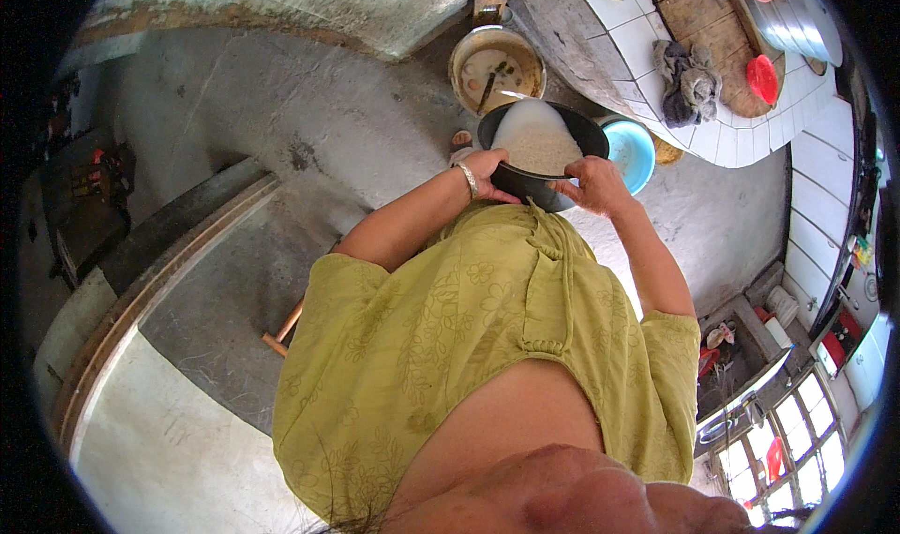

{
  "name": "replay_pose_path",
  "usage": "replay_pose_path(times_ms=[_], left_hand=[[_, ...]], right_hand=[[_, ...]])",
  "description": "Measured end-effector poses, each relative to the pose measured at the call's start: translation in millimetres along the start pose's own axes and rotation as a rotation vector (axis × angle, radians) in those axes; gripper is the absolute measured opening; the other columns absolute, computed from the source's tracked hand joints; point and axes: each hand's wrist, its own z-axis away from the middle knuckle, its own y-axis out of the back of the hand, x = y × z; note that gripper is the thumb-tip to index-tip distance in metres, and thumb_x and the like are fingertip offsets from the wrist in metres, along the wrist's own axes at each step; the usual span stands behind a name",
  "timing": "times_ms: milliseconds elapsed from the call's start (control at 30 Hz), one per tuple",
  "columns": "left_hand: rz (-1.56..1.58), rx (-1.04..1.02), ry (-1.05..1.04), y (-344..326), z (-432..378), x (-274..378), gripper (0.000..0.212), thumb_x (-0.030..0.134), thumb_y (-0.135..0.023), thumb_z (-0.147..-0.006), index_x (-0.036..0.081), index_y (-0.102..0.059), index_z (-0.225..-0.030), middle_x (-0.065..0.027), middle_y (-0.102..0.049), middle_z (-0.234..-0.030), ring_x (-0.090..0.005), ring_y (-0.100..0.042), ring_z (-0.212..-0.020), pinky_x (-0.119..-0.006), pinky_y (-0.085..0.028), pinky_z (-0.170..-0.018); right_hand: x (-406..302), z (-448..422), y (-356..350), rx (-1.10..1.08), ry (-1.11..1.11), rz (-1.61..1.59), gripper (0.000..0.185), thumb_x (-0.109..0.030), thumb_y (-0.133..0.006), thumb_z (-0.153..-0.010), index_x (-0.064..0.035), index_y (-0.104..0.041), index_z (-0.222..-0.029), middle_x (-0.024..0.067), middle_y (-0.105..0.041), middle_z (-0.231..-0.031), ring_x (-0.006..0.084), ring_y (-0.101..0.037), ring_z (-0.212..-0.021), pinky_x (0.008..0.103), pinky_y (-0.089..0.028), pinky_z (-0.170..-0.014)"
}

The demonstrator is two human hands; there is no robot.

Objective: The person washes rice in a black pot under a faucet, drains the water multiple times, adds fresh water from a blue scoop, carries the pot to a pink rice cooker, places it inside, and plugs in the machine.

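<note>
Both my hands hold a dark round pot (524, 186), tilted away from me. My left hand (485, 175), with a bracelet at the wrist, grips its left side; my right hand (596, 184) grips the near right rim. Pale grains, apparently rice (541, 147), lie in the pot under cloudy whitish water (527, 115). A thin white stream leaves the far rim toward a bucket (458, 66) just beyond. That bucket holds murky liquid, a dark stick-like thing and floating scraps. A light blue basin (643, 156) stands right of the pot, partly behind it.
A white-tiled counter (636, 38) curves along the upper right, bearing a crumpled grey cloth (685, 84), a wooden lid (724, 42) and a red bowl (761, 78). A doorway threshold (162, 281) lies left. Beside me is a wooden chair or stool part (281, 337).
</note>
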Motion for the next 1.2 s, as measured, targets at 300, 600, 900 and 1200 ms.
replay_pose_path(times_ms=[300,600,900,1200], left_hand=[[0.017,-0.001,0.028,3.4,-5.6,2.3,0.046,0.019,-0.041,-0.082,0.002,-0.033,-0.124,-0.021,-0.044,-0.122,-0.0362,-0.045,-0.111,-0.059,-0.039,-0.086],[0.061,0.011,0.032,4.0,-6.4,5.8,0.046,0.017,-0.042,-0.082,0.004,-0.033,-0.125,-0.0209,-0.043,-0.123,-0.0368,-0.043,-0.112,-0.061,-0.038,-0.086],[0.079,0.031,0.048,5.9,-10.9,9.7,0.045,0.018,-0.041,-0.082,0.003,-0.035,-0.123,-0.021,-0.044,-0.121,-0.0364,-0.045,-0.111,-0.061,-0.038,-0.086],[0.078,0.026,0.036,7.5,-12.0,11.4,0.045,0.02,-0.04,-0.082,0.002,-0.035,-0.123,-0.0214,-0.044,-0.121,-0.0375,-0.045,-0.111,-0.061,-0.037,-0.086]], right_hand=[[6.3,-3.1,-4.1,0.022,0.016,-0.018,0.042,-0.044,-0.06,-0.075,-0.0028,-0.06,-0.067,0.017,-0.055,-0.059,0.0346,-0.057,-0.064,0.0418,-0.045,-0.057],[6.6,-7.8,0.9,-0.008,0.006,-0.023,0.041,-0.043,-0.06,-0.075,-0.003,-0.061,-0.068,0.0167,-0.056,-0.06,0.0344,-0.057,-0.064,0.0418,-0.045,-0.058],[9.2,-13.7,3.0,-0.036,0.0,-0.028,0.042,-0.044,-0.06,-0.075,-0.0028,-0.061,-0.069,0.0169,-0.056,-0.061,0.0345,-0.057,-0.065,0.0418,-0.045,-0.059],[8.0,-20.4,7.9,-0.099,-0.021,-0.036,0.043,-0.046,-0.058,-0.076,-0.0028,-0.061,-0.07,0.0177,-0.057,-0.061,0.0346,-0.057,-0.065,0.0418,-0.044,-0.059]])
